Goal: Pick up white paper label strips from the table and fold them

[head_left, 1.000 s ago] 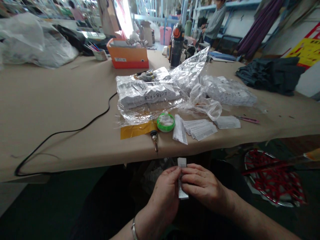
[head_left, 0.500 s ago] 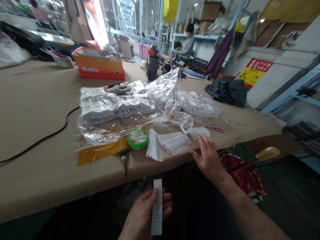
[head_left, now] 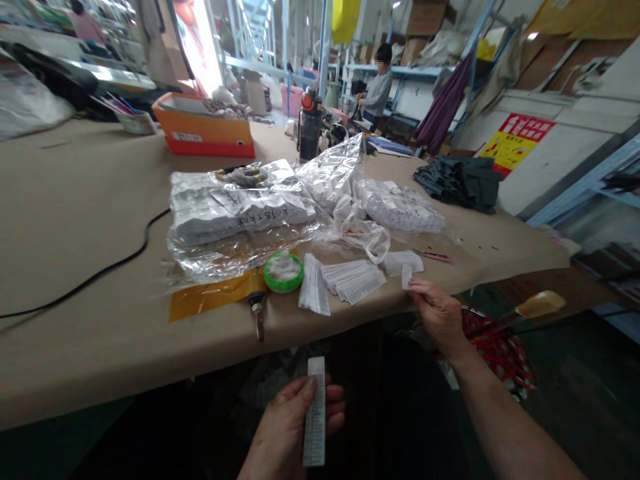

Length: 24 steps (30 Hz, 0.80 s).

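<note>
My left hand is below the table's front edge, its thumb pressing a long printed white strip against the fingers. Over the table edge at the right, my right hand pinches a small white label. Just behind that label lies a small pile of printed labels. To its left are a fanned row of labels and an upright-lying stack of strips. A round green container with white contents stands left of the stacks.
Plastic-wrapped white bundles lie behind the labels. Pink snips are at the right, dark cloth beyond. A tool with a metal tip overhangs the front edge. Further back are a bottle, an orange box and a person.
My right hand has risen off the right pile and drawn slightly right, now with a label between its fingertips. My left hand stays nearly still with its strip. The view has shifted slightly.
</note>
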Each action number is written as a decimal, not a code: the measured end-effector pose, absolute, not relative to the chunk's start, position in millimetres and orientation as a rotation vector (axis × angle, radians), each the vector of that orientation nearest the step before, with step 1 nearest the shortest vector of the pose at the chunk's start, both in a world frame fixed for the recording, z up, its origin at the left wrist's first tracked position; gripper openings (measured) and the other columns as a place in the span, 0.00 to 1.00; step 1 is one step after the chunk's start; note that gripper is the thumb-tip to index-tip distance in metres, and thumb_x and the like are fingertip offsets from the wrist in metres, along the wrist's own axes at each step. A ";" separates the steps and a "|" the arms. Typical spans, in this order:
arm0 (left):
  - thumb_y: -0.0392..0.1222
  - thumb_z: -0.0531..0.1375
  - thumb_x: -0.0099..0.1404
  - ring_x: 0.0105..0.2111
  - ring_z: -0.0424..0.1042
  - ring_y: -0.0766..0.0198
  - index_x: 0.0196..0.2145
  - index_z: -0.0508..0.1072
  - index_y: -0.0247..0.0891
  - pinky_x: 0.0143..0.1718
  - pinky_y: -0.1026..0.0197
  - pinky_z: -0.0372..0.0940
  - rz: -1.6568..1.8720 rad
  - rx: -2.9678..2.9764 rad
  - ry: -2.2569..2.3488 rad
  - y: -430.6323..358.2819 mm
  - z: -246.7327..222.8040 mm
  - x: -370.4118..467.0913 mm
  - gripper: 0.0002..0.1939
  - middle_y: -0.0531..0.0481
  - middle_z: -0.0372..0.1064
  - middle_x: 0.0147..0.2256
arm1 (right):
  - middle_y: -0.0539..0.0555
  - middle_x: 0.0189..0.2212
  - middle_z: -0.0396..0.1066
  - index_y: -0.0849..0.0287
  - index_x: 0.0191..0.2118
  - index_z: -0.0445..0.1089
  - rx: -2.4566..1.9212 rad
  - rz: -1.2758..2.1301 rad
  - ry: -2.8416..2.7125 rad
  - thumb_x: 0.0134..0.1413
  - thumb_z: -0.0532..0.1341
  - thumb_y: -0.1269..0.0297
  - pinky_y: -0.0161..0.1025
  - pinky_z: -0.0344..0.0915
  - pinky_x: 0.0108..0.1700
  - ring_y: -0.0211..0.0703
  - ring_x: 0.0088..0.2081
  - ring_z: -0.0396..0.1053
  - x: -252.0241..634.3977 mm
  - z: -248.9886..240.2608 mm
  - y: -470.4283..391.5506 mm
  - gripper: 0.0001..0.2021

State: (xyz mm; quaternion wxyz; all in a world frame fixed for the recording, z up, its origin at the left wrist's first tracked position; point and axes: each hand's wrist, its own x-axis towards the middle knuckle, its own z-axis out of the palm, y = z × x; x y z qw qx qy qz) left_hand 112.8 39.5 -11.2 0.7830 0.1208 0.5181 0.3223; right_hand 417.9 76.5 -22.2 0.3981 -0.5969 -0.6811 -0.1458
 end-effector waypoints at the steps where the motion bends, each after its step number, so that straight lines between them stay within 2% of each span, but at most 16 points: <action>1: 0.37 0.65 0.54 0.26 0.76 0.60 0.34 0.71 0.30 0.31 0.60 0.72 0.696 0.262 1.112 38.5 -11.6 112.5 0.11 0.40 0.75 0.29 | 0.56 0.36 0.75 0.58 0.37 0.71 -1.502 -0.367 -1.660 0.60 0.56 0.64 0.45 0.71 0.44 0.45 0.38 0.74 411.4 -18.2 73.9 0.07; 5: 0.39 0.63 0.57 0.25 0.74 0.61 0.33 0.71 0.30 0.29 0.59 0.71 0.708 0.250 1.043 35.9 -11.9 112.3 0.09 0.41 0.74 0.28 | 0.57 0.41 0.73 0.56 0.38 0.69 -1.336 -0.184 -1.562 0.56 0.59 0.69 0.50 0.68 0.48 0.48 0.43 0.72 347.9 -3.9 53.0 0.04; 8: 0.39 0.65 0.55 0.23 0.71 0.65 0.32 0.72 0.29 0.26 0.64 0.67 0.774 0.212 0.966 35.8 -10.2 111.3 0.09 0.44 0.73 0.26 | 0.55 0.40 0.74 0.55 0.40 0.69 -0.996 0.055 -1.961 0.57 0.58 0.70 0.53 0.67 0.50 0.49 0.48 0.70 286.4 -4.9 33.0 0.07; 11: 0.37 0.68 0.48 0.21 0.67 0.71 0.28 0.73 0.29 0.21 0.70 0.59 0.874 0.191 0.907 35.3 -10.9 107.2 0.10 0.48 0.70 0.23 | 0.56 0.38 0.75 0.58 0.40 0.71 -0.811 0.098 -2.211 0.59 0.55 0.73 0.51 0.65 0.53 0.46 0.49 0.69 245.7 -18.4 21.5 0.09; 14: 0.37 0.69 0.45 0.21 0.67 0.71 0.25 0.73 0.30 0.22 0.70 0.58 0.933 0.149 0.920 33.7 -15.6 101.2 0.11 0.49 0.70 0.24 | 0.57 0.38 0.75 0.61 0.40 0.71 -0.789 0.088 -2.242 0.59 0.54 0.74 0.49 0.65 0.54 0.46 0.49 0.69 232.5 -31.2 19.6 0.09; 24: 0.36 0.67 0.49 0.24 0.67 0.70 0.25 0.73 0.30 0.25 0.69 0.60 1.003 0.105 0.895 32.6 -17.1 93.2 0.07 0.49 0.71 0.24 | 0.60 0.40 0.74 0.64 0.40 0.71 -0.734 0.158 -2.319 0.58 0.55 0.76 0.50 0.66 0.54 0.47 0.52 0.67 235.4 -34.2 20.9 0.08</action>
